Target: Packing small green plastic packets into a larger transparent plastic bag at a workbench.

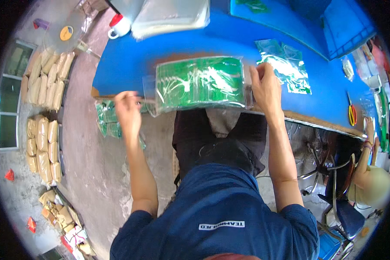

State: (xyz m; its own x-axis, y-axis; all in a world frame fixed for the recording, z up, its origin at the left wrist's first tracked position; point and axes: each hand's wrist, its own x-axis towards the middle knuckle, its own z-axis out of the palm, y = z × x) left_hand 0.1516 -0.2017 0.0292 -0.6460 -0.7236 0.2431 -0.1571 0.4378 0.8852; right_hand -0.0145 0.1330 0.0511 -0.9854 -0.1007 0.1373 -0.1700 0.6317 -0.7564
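A clear plastic bag [199, 82] with flat green contents lies at the front edge of the blue table, partly overhanging it toward my lap. My right hand [266, 86] is closed at the bag's right end, thumb and fingers bent around the clear margin. Beside the bag's loose left flap is my left hand [128, 110], fingers bent and smeared by motion; whether they grip the film does not show. Under that hand, more green packets [110, 121] hang beside the table's edge. Another shiny green packet [286, 65] lies just beyond my right hand.
A stack of clear bags [171, 19] and a white mug [119, 27] with a red top are at the far left. Blue crates [346, 28] stand at the far right. Red-and-yellow-handled scissors [352, 113] lie at right, near a seated co-worker's arm [367, 143].
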